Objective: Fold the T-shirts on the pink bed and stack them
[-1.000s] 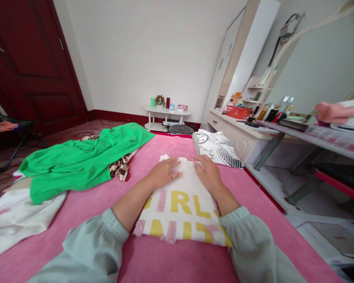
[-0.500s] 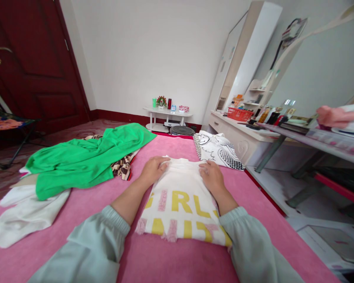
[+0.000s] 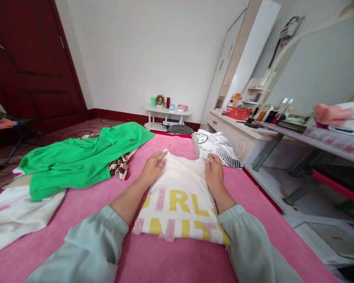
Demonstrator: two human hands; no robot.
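A white T-shirt (image 3: 179, 177) with yellow and pink lettering lies on the pink bedspread (image 3: 177, 263), its lower part folded under and its collar end away from me. My left hand (image 3: 153, 167) pinches the far left corner of the shirt near the shoulder. At the far right corner, my right hand (image 3: 214, 173) has its fingers closed on the fabric. Between the two hands the collar edge is slightly raised and sags in the middle.
On the left lie a green garment (image 3: 85, 157), a brown patterned cloth (image 3: 119, 168) and a white garment (image 3: 23, 220). A black-and-white printed garment (image 3: 215, 147) lies folded at the far right. Beyond are a small white table (image 3: 166, 111) and a dresser (image 3: 253, 131).
Both hands have lifted the collar corners of the shirt a little and spread slightly apart. My right hand's fingers have closed more on the cloth. The view has shifted slightly.
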